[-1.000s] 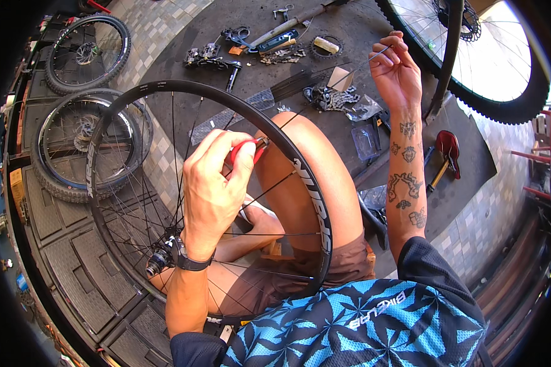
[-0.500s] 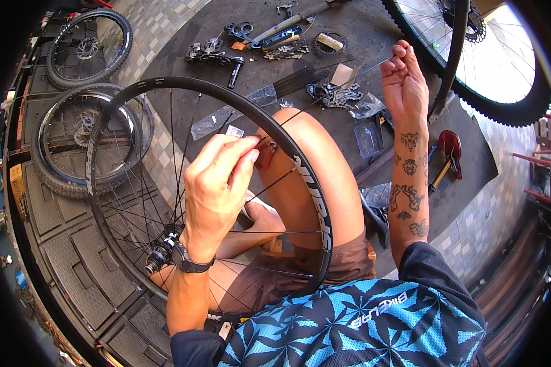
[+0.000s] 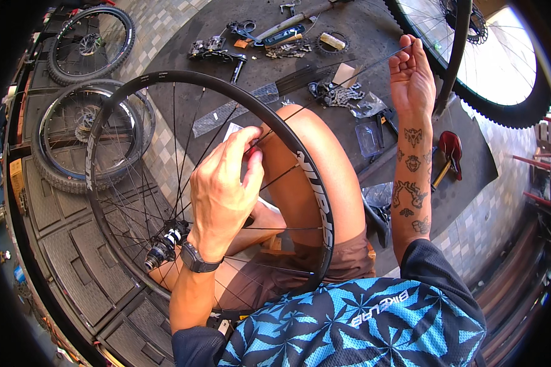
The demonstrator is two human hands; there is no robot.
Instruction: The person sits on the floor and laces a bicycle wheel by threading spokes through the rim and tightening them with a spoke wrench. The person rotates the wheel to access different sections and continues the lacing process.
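Your right hand point(image 3: 412, 79) is pinching the thin rod point(image 3: 379, 61), slanting over to the wheel rim point(image 3: 317, 192); your left hand point(image 3: 225, 180) is curling inside it, its hold unclear. Sideways pulling could be bending the rod.

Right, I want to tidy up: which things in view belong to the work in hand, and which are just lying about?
In use, it seems:
spoked rim
small red item, mostly hidden, in the left hand
thin rod, held in the right hand

Apparently lying about:
red saddle
toothed ring
clear plastic container
upper tyred wheel at left
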